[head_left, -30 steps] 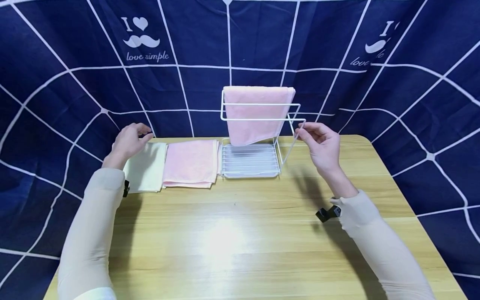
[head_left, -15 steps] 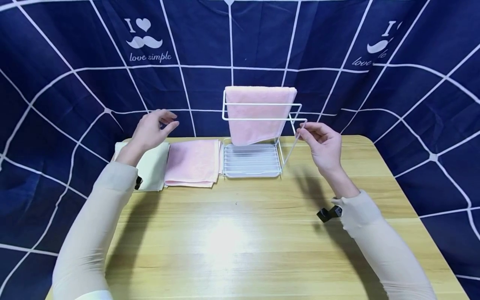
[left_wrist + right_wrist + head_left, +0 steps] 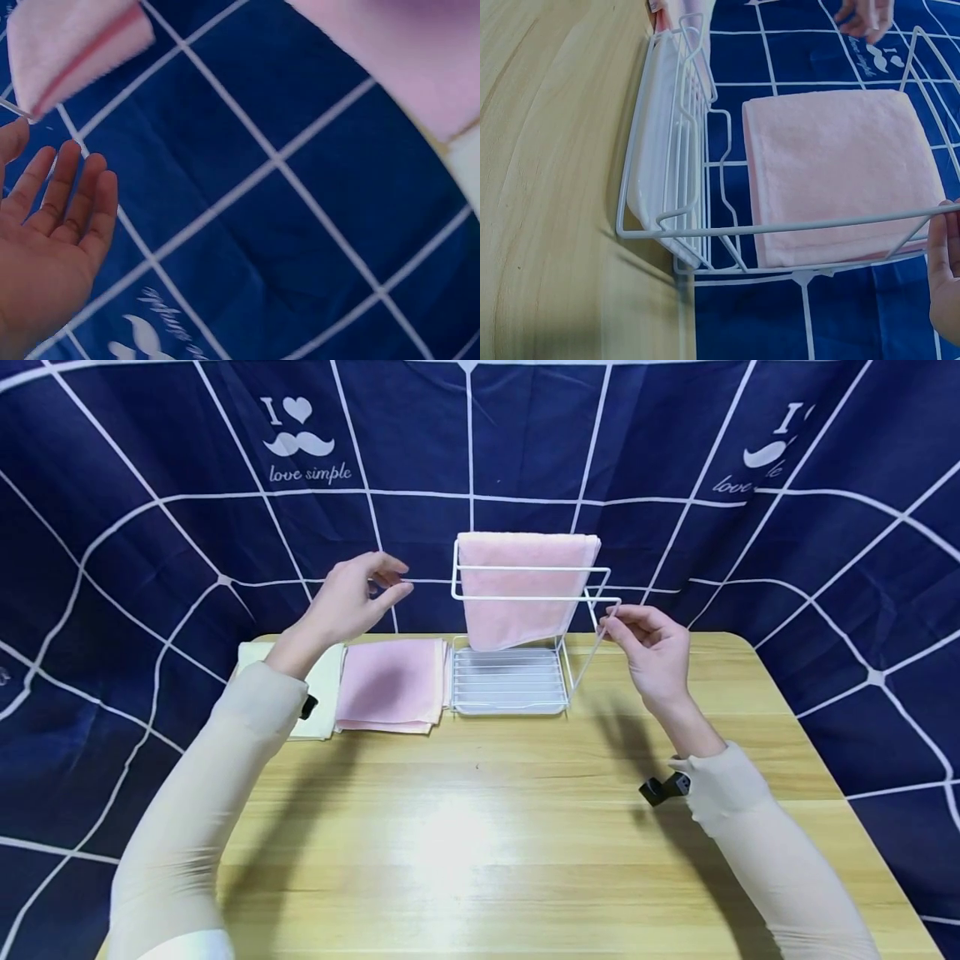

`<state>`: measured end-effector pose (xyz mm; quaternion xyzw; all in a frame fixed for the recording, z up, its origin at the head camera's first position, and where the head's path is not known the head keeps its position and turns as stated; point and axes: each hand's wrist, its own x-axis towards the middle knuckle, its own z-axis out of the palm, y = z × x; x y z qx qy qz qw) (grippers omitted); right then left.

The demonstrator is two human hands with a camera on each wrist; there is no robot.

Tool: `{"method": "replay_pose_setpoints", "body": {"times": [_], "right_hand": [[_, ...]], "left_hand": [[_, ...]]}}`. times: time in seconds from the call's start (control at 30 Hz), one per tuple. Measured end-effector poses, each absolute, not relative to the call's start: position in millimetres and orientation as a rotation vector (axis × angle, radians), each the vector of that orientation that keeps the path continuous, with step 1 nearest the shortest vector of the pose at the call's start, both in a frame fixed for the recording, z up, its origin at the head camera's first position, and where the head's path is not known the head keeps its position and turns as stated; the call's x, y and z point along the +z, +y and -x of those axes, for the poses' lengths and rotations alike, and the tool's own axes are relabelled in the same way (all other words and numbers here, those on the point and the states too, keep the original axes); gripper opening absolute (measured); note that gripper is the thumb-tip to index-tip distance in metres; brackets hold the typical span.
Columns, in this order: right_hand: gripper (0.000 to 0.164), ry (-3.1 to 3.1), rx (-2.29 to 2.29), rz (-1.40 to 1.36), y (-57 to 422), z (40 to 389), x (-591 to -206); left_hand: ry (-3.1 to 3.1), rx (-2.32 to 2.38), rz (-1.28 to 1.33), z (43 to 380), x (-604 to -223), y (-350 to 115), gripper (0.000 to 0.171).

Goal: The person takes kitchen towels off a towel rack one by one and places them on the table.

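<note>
A white wire rack (image 3: 537, 599) stands at the back of the table, with a pink towel (image 3: 517, 610) draped over its rear top bar. At the rack's right upright my right hand (image 3: 651, 647) pinches the wire between thumb and fingers; the right wrist view shows the fingers at the bar too. My left hand (image 3: 360, 593) is in the air left of the rack, above the folded towels, its fingers loosely bent and holding nothing. In the left wrist view its palm and spread fingers (image 3: 64, 191) show, with a corner of the hanging towel (image 3: 82, 45) beyond.
Left of the rack lie a folded pink towel (image 3: 392, 685) and a pale green towel (image 3: 318, 702), partly behind my left forearm. A white tray (image 3: 510, 681) sits in the rack's base. The wooden table (image 3: 480, 827) meets a dark blue gridded cloth (image 3: 420, 435) behind.
My left hand has risen from over the green towel and moved right toward the rack. The right hand keeps its hold on the rack; the hanging towel has not moved.
</note>
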<state>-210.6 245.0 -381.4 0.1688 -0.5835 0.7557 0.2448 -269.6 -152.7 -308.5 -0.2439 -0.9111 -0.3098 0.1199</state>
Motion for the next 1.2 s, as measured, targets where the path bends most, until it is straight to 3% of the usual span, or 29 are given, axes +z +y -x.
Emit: {"method": "replay_pose_setpoints", "body": {"times": [0.4,0.77,1.07,1.2], "right_hand": [[0.018,-1.591,2.066,-0.455,245.4,208.4,-379.7],[0.026,-1.615,2.055,-0.420,245.6,203.6,-382.2],[0.011,-1.612,2.056,-0.438,244.6,202.4,-378.3],[0.022,-1.611,2.063,-0.448,243.6,202.3,-376.6]], "left_hand": [[-2.610,-0.857,0.825,271.3,-266.3,-99.4,0.039],[-2.658,-0.783,0.847,288.3,-259.5,-63.9,0.043],[-2.706,-0.734,0.871,303.3,-251.7,-39.6,0.042],[-2.724,-0.683,0.934,306.5,-247.7,-30.3,0.041]]}}
